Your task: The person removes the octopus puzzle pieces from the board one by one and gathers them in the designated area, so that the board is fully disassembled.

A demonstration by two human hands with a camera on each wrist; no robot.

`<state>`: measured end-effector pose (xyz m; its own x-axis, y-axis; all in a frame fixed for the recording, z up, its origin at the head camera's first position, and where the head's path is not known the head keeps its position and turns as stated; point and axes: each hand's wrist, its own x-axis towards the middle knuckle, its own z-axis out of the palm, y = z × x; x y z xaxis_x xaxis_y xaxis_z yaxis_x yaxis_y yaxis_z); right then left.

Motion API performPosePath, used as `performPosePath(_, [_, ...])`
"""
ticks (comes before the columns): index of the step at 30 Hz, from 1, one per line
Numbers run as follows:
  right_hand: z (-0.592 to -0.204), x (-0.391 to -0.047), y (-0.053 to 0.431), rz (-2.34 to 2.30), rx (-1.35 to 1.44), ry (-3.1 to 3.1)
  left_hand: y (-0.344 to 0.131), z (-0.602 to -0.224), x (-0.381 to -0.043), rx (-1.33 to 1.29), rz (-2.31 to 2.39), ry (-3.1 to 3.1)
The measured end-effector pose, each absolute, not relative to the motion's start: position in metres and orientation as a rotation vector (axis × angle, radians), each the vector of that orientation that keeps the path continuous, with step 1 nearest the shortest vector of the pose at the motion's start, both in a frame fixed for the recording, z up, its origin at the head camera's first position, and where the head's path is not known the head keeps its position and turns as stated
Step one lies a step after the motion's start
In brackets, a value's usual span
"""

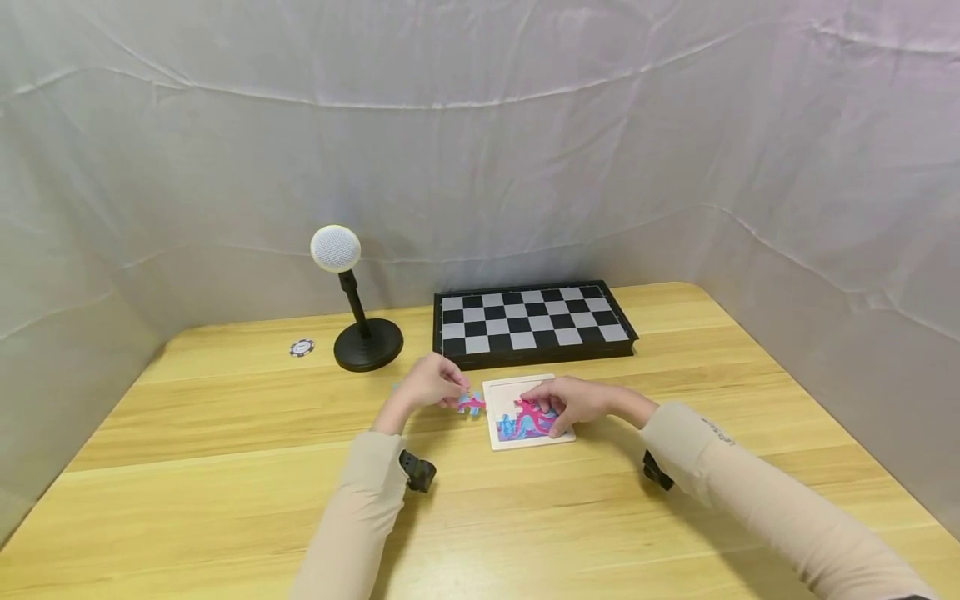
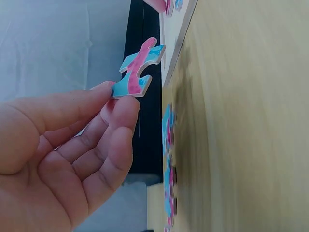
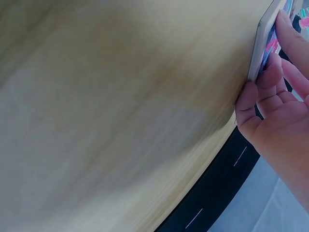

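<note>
1. Pinching a puzzle piece [image 2: 133, 77] between thumb and fingers, my left grip [image 1: 431, 383] is closed on its edge; the other fingers curl loosely below.
2. I see that piece, blue with a pink band, up off the desk [image 1: 225, 492], near the left side of the tray [image 1: 507, 397].
3. My right grip [image 1: 576, 400] rests on the right side of the tray, its thumb and bent fingers set apart; one finger touches the tray's edge in the right wrist view. I cannot tell whether it is closed on anything.
4. In the tray, I have pink and blue seated pieces [image 1: 517, 427] along the bottom and up toward the right, partly under the right grip. The upper left shows bare, pale backing.
5. From the left wrist, I pick out loose pieces [image 2: 168, 186] on the desk, left of the tray; the left grip mostly hides them from the head view.
6. Behind the tray lies a black-and-white chessboard [image 1: 532, 321].
7. Left of the chessboard, I have a round white microphone [image 1: 335, 248] on a black stand [image 1: 367, 345], with a chip [image 1: 302, 347] just beside it.
8. Pale cloth [image 1: 480, 167] hangs behind the desk.
</note>
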<state>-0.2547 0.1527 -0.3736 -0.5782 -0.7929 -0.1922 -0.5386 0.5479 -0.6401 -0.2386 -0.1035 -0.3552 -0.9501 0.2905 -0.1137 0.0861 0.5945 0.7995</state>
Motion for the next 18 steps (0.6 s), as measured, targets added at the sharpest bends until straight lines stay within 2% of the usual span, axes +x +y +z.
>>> performPosePath(18, [-0.375,-0.255,0.152,-0.694,-1.06,2.399,-0.157,-0.362,-0.232,0.271,1.332,2.616])
